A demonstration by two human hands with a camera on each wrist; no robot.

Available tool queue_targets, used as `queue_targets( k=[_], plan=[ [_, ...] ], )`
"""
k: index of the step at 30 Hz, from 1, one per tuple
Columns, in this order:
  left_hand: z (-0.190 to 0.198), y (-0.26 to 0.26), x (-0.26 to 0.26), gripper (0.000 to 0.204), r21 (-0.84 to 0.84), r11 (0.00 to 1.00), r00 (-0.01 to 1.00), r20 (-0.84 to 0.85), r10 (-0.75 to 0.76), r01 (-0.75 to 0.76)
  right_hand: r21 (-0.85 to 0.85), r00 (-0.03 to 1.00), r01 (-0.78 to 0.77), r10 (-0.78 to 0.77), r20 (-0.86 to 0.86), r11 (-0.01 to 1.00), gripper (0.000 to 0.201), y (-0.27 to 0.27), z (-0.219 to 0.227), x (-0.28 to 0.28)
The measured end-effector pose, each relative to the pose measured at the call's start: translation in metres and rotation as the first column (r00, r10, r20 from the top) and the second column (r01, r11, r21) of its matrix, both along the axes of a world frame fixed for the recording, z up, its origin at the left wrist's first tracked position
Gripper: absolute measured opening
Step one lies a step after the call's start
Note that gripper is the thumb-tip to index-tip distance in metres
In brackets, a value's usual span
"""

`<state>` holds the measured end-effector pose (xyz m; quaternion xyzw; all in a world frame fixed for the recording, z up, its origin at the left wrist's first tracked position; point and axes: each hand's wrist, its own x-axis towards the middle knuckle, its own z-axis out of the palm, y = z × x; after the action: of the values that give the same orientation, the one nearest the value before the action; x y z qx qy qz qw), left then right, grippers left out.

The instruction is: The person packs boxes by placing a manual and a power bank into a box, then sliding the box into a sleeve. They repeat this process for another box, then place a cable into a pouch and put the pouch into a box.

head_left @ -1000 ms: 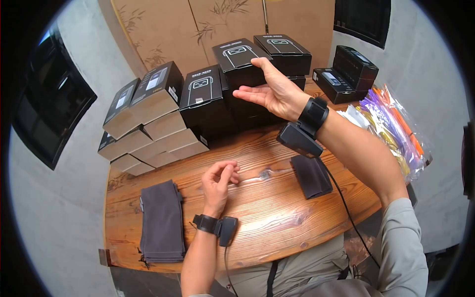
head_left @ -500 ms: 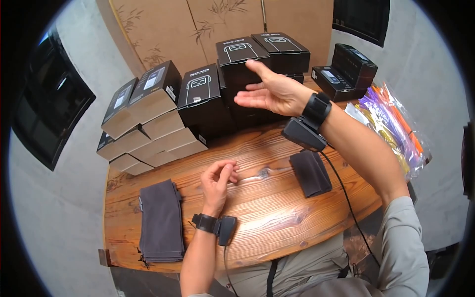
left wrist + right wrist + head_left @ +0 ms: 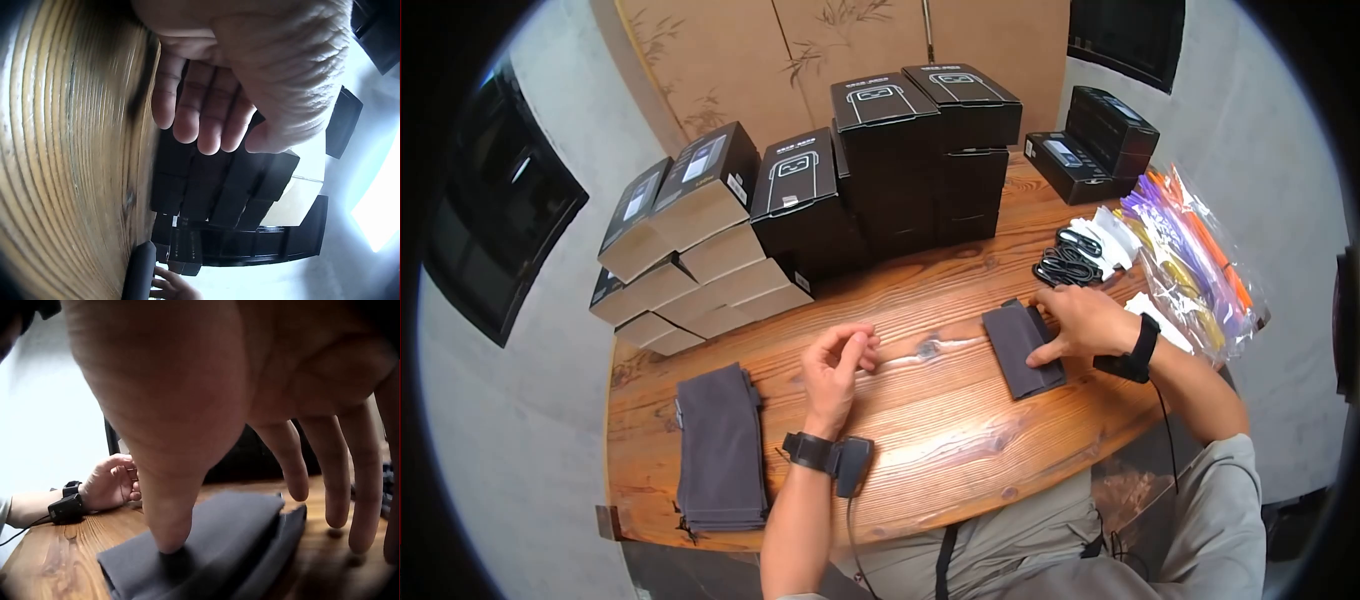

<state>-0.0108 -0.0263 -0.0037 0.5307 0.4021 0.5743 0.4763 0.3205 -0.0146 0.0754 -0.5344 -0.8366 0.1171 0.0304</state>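
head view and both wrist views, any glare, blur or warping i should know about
Head view: fisheye bend, dark corners, glare on the table near its front edge; left wrist view: blown-out light at far right, table grain soft in places; right wrist view: right hand dark beside a washed-out wall, shadow under its thumb on the cloth

Right hand (image 3: 1092, 322) has dropped from the black boxes (image 3: 892, 160) to the small folded cloth (image 3: 1012, 347). Black cables (image 3: 1068, 264) now show.

On desk (image 3: 930, 440): boxes (image 3: 890, 160) stacked at back; cloth pile (image 3: 722, 445) front left; pouch (image 3: 1012, 350) right, cables (image 3: 1068, 262) behind it.
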Motion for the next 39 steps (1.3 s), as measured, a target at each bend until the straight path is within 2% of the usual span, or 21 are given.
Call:
queue_targets(
  k=[1, 2, 5, 6, 9, 10, 13, 14, 17, 20, 23, 27, 29, 36, 39],
  plan=[
    [0.001, 0.0, 0.0, 0.018, -0.002, 1.0, 1.0, -0.012, -0.006, 0.006, -0.014, 0.999, 0.015, -0.015, -0.034, 1.0, 0.07, -0.002, -0.007, 0.003],
    [0.001, 0.0, 0.0, 0.018, -0.003, 1.0, 1.0, -0.021, -0.009, 0.009, -0.043, 0.988, 0.013, -0.019, -0.154, 0.999, 0.073, -0.002, -0.013, 0.003],
    [0.0, 0.0, 0.001, 0.018, -0.013, 1.0, 0.999, -0.044, -0.027, 0.026, -0.258, 0.939, 0.015, -0.103, -0.329, 0.966, 0.077, -0.002, -0.023, -0.009],
    [-0.001, 0.0, 0.0, 0.018, -0.02, 0.999, 0.998, -0.049, -0.036, 0.035, -0.217, 0.937, -0.003, -0.074, -0.342, 0.976, 0.075, -0.003, -0.031, -0.016],
    [-0.001, 0.0, 0.0, 0.017, -0.05, 0.995, 0.995, -0.044, -0.087, 0.085, -0.316, 0.842, -0.098, -0.09, -0.531, 0.944, 0.069, 0.001, -0.045, -0.036],
    [-0.001, 0.0, 0.0, 0.017, -0.062, 0.992, 0.993, -0.04, -0.108, 0.106, -0.344, 0.818, -0.118, -0.105, -0.566, 0.932, 0.058, 0.0, -0.044, -0.047],
    [0.0, -0.002, 0.002, 0.017, -0.073, 0.989, 0.989, -0.068, -0.133, 0.128, -0.586, 0.55, -0.298, -0.366, -0.751, 0.754, 0.044, 0.001, -0.057, -0.068],
    [0.003, -0.004, 0.003, 0.018, -0.095, 0.987, 0.988, -0.071, -0.138, 0.131, -0.603, 0.469, -0.353, -0.422, -0.776, 0.716, 0.035, -0.001, -0.054, -0.072],
    [0.003, -0.004, 0.004, 0.019, -0.081, 0.987, 0.982, -0.117, -0.149, 0.14, -0.61, 0.25, -0.41, -0.56, -0.79, 0.678, 0.034, 0.003, -0.065, -0.079],
    [0.005, -0.005, 0.005, 0.032, -0.099, 0.976, 0.973, -0.106, -0.203, 0.193, -0.586, 0.071, -0.51, -0.649, -0.758, 0.629, 0.031, 0.003, -0.067, -0.08],
    [0.011, -0.007, 0.009, 0.046, -0.122, 0.96, 0.964, -0.061, -0.26, 0.251, -0.526, -0.045, -0.607, -0.686, -0.726, 0.596, 0.028, 0.007, -0.073, -0.079],
    [0.0, -0.007, 0.008, 0.065, -0.068, 0.966, 0.968, -0.017, -0.251, 0.249, -0.413, -0.137, -0.711, -0.687, -0.713, 0.57, 0.026, 0.009, -0.072, -0.078],
    [-0.001, -0.006, 0.006, 0.071, -0.1, 0.957, 0.962, 0.061, -0.267, 0.272, -0.375, -0.169, -0.739, -0.693, -0.701, 0.56, 0.025, 0.01, -0.074, -0.078],
    [0.004, -0.007, 0.013, 0.092, -0.187, 0.959, 0.964, 0.201, -0.174, 0.212, -0.323, -0.35, -0.7, -0.701, -0.622, 0.636, 0.023, 0.017, -0.066, -0.067],
    [-0.006, 0.003, 0.001, 0.092, -0.19, 0.911, 0.882, 0.382, -0.275, 0.366, -0.344, -0.393, -0.653, -0.689, -0.608, 0.675, 0.022, 0.019, -0.069, -0.066]
  ],
)
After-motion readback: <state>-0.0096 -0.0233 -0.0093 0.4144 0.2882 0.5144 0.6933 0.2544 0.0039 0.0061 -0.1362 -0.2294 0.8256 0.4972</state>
